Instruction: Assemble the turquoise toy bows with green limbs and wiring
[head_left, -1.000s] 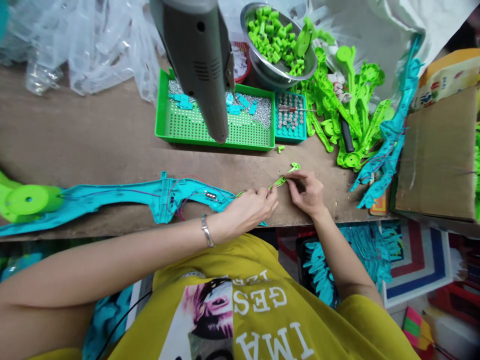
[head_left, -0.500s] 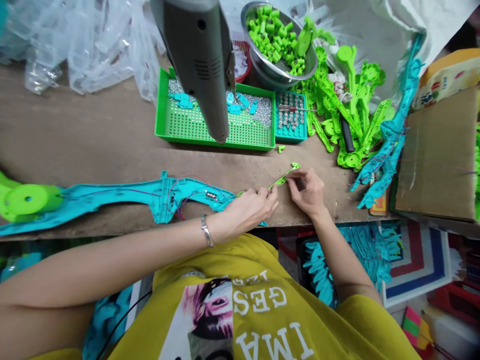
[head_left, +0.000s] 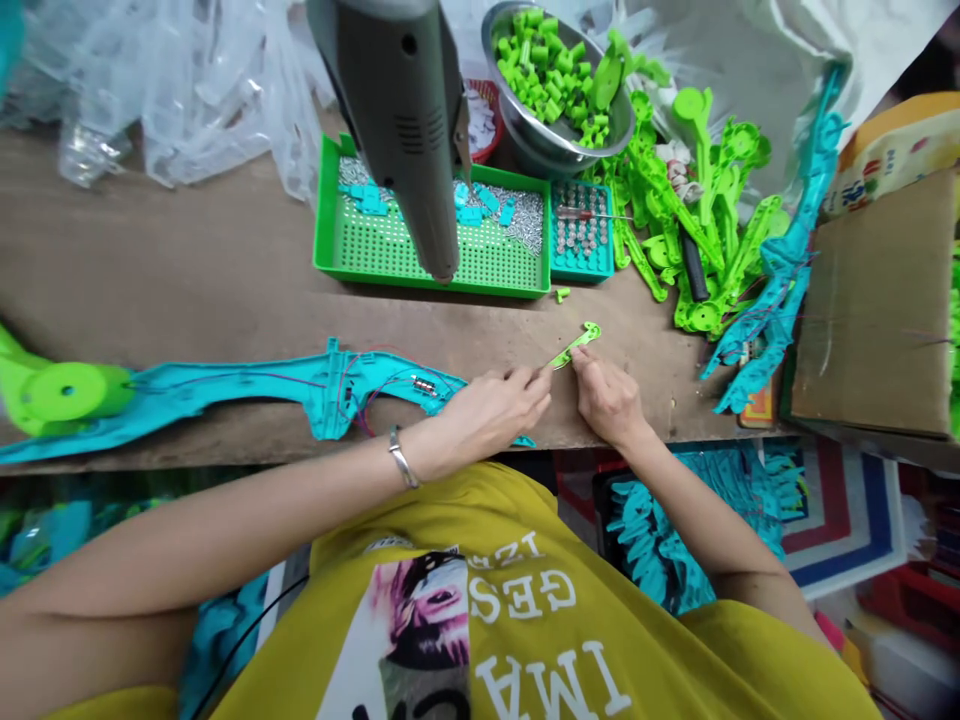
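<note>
My left hand, with a bracelet on its wrist, is closed over the lower end of a slim bright-green plastic lever. My right hand has its fingers curled, thumb and forefinger pinched against the lever's near edge. The lever slants up and away, its hooked tip showing. Under and left of my left hand lies a long turquoise plastic shell with thin red and blue wires. A small metal coil sits in that shell. A round green plastic part covers its far-left end.
A grey electric screwdriver hangs over a green tray of small metal pieces. A teal box with a screwdriver, a metal bowl of green pieces and a pile of green parts stand behind. A cardboard box is at right.
My right hand has turned and curled its fingers lower on the green lever, leaving more of the lever's tip showing. My left hand has shifted slightly left.
</note>
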